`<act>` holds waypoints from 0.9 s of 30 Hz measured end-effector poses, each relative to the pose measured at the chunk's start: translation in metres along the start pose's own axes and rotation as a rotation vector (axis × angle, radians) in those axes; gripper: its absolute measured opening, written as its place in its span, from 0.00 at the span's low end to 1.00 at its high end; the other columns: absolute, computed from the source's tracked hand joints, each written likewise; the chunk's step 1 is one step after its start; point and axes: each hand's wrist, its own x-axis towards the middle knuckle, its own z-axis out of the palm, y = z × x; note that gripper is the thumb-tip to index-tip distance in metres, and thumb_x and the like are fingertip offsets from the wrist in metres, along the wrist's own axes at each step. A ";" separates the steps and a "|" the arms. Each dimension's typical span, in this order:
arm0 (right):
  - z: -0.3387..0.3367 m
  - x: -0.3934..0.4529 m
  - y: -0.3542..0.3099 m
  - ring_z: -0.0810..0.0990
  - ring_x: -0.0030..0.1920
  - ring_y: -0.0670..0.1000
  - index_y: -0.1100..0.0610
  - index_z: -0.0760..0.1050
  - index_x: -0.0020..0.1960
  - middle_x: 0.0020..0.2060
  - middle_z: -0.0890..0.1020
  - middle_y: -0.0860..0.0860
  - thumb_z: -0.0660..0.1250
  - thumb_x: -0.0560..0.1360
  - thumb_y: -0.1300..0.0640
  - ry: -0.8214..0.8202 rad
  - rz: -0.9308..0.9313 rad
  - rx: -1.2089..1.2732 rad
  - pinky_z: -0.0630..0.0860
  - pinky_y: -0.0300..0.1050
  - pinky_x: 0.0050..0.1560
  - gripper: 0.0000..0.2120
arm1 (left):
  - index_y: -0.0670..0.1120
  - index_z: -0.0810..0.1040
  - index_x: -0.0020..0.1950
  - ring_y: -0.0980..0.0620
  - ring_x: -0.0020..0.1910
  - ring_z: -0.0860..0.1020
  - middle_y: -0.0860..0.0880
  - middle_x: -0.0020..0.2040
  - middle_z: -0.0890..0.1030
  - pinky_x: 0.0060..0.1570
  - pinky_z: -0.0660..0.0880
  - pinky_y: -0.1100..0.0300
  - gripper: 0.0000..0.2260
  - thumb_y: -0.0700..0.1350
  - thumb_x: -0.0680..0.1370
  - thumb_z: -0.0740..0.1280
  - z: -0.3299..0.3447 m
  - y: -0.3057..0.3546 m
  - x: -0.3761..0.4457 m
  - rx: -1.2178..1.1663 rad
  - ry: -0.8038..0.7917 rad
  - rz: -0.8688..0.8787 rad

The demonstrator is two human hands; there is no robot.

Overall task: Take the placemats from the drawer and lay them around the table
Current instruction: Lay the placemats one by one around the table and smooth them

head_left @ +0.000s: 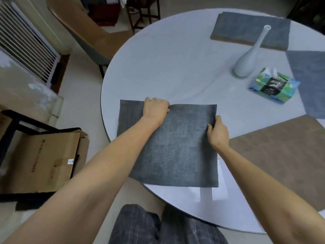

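Grey checked trousers (140, 226) at the bottom edge, nearest the lens, with two bare forearms reaching forward over the near rim of a round white desk (175, 59). Dark grey placemat (172, 147) lying flat on the near left part of the desk, its left corner hanging a little past the rim. Left hand (155, 108) at the placemat's far edge, fingers curled over that edge and gripping it. Right hand (218, 131) at the placemat's right edge, fingers curled round it with the thumb on top, pinching the cloth. Tan placemat (281, 155) just beside the dark one on the right, flat on the desk, whether the two edges touch not clear. Blue-grey placemat (311, 81) further right, cut by the frame edge. Folded grey placemat (249, 29) with a tan underside on the far side of the desk. Tall white narrow-necked vase (249, 55) upright between the far placemat and a green and blue tissue pack (272, 85), the vase's neck overlapping the far placemat in view. Tissue pack near the vase's base, a tissue standing out of its top. Open cardboard box (45, 161) on the floor to the left of the desk, beside a black frame. Brown-seated chair (91, 32) beyond the desk's left rim; white slatted panel (26, 41) at far left
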 end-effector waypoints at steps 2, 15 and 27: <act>0.003 0.000 -0.005 0.76 0.47 0.64 0.63 0.64 0.58 0.48 0.78 0.64 0.58 0.79 0.60 0.027 0.045 0.015 0.66 0.50 0.42 0.10 | 0.47 0.79 0.54 0.45 0.57 0.76 0.46 0.54 0.81 0.57 0.64 0.53 0.11 0.48 0.83 0.58 0.008 -0.004 0.014 -0.022 -0.025 0.022; 0.038 -0.051 0.015 0.77 0.56 0.62 0.60 0.64 0.64 0.59 0.77 0.60 0.63 0.75 0.60 0.247 0.580 0.100 0.70 0.48 0.48 0.19 | 0.45 0.78 0.54 0.44 0.56 0.73 0.44 0.54 0.80 0.55 0.63 0.52 0.11 0.46 0.83 0.57 0.049 0.028 0.090 -0.073 -0.038 0.514; 0.081 -0.089 0.003 0.72 0.60 0.64 0.64 0.68 0.62 0.59 0.73 0.62 0.67 0.72 0.57 0.338 0.793 0.058 0.71 0.57 0.58 0.21 | 0.55 0.38 0.78 0.36 0.75 0.35 0.46 0.78 0.35 0.66 0.43 0.27 0.50 0.67 0.69 0.68 0.088 0.017 0.026 -0.166 -0.536 0.539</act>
